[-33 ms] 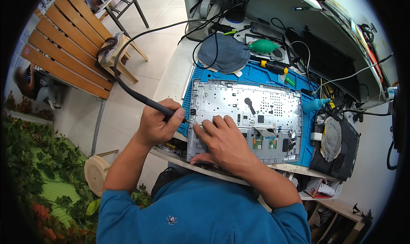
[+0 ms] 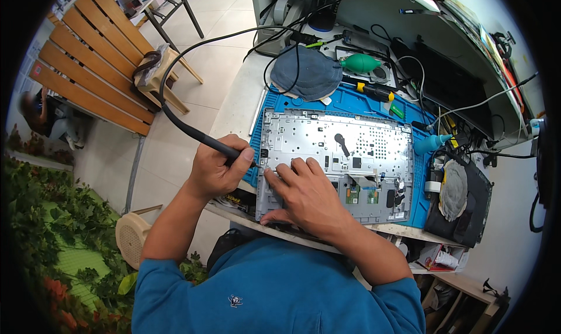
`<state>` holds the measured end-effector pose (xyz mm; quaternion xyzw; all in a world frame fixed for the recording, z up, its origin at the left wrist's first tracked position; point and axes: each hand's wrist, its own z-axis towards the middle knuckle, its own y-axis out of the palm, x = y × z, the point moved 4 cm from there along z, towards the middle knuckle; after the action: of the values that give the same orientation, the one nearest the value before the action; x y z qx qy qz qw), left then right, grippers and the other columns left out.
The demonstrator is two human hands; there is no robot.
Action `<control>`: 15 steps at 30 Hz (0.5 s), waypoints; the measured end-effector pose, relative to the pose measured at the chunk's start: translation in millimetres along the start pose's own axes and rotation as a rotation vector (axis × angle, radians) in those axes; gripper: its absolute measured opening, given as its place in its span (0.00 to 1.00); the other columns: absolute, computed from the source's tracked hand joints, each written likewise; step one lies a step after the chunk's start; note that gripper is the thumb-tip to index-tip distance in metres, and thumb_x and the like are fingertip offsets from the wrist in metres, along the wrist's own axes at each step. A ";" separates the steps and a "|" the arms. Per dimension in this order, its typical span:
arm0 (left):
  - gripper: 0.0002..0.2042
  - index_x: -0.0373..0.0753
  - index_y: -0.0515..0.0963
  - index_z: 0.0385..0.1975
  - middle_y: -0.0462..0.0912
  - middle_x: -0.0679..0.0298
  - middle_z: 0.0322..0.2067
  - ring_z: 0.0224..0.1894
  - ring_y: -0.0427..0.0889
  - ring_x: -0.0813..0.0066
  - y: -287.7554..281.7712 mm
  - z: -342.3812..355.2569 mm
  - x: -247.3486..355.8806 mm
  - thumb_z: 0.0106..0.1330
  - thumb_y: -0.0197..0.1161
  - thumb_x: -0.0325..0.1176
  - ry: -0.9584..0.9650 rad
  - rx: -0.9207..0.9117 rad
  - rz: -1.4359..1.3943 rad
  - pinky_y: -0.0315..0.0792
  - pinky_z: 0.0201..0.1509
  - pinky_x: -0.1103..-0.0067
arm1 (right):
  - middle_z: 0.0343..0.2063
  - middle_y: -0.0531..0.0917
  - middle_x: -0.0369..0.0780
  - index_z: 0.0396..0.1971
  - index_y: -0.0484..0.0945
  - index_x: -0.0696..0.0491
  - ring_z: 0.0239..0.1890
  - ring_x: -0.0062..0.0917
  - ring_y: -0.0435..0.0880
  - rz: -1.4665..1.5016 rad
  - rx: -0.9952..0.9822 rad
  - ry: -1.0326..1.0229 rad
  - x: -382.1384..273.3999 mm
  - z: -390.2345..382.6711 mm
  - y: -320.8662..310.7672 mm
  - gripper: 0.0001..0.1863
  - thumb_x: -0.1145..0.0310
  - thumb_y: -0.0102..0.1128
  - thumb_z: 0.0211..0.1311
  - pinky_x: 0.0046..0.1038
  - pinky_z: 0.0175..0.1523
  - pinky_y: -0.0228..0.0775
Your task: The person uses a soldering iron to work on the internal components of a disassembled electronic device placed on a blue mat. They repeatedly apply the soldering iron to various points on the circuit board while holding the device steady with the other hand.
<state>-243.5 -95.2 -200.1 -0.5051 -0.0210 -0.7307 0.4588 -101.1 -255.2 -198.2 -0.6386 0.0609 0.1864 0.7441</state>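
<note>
A silver laptop palmrest shell (image 2: 304,136), inner side up, lies on a blue work mat (image 2: 420,185). My left hand (image 2: 221,165) is closed around a black soldering iron (image 2: 230,152) with a thick cord. Its tip points at the shell's left edge, where contact is too small to make out. My right hand (image 2: 307,195) rests on the shell's left part, fingers spread over the metal and thumb along the near edge. A small green circuit board (image 2: 352,195) and dark cable pieces show to the right of that hand.
Behind the shell sit a grey round pad (image 2: 306,72), a green air blower (image 2: 360,63) and a yellow-black screwdriver (image 2: 375,92). A teal bottle (image 2: 431,144) stands at the right. The iron's black cord (image 2: 201,40) arches over the left side. A wooden bench (image 2: 93,59) is beyond.
The iron's cord loop has shifted slightly to the right, and my left hand has moved very slightly with it. My right hand and the laptop shell stay as they were.
</note>
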 end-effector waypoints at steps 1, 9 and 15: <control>0.06 0.33 0.83 0.34 0.82 0.62 0.24 0.22 0.77 0.73 0.7 1.6 1.1 0.75 0.67 0.26 0.008 -0.003 0.015 0.69 0.28 0.74 | 0.45 0.79 0.40 0.59 0.81 0.58 0.50 0.34 0.76 0.000 -0.001 0.003 0.2 -0.5 0.3 0.45 0.34 0.74 0.54 0.38 0.60 0.66; 0.06 0.33 0.83 0.34 0.82 0.61 0.23 0.21 0.78 0.70 1.4 7.1 5.2 0.75 0.68 0.27 0.019 -0.037 0.069 0.69 0.27 0.73 | 0.45 0.79 0.40 0.58 0.82 0.58 0.51 0.34 0.76 0.011 -0.003 0.004 0.9 -1.0 0.6 0.44 0.34 0.74 0.54 0.38 0.60 0.66; 0.07 0.34 0.83 0.34 0.82 0.61 0.22 0.21 0.78 0.70 2.7 6.8 4.5 0.75 0.68 0.28 0.016 -0.036 0.059 0.69 0.27 0.73 | 0.46 0.79 0.40 0.60 0.81 0.58 0.52 0.34 0.76 0.015 -0.013 0.007 1.6 -1.8 1.9 0.45 0.34 0.74 0.55 0.38 0.61 0.66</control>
<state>-237.1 -96.3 -194.5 -0.5081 0.0108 -0.7210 0.4711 -100.1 -256.4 -200.8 -0.6436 0.0668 0.1901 0.7384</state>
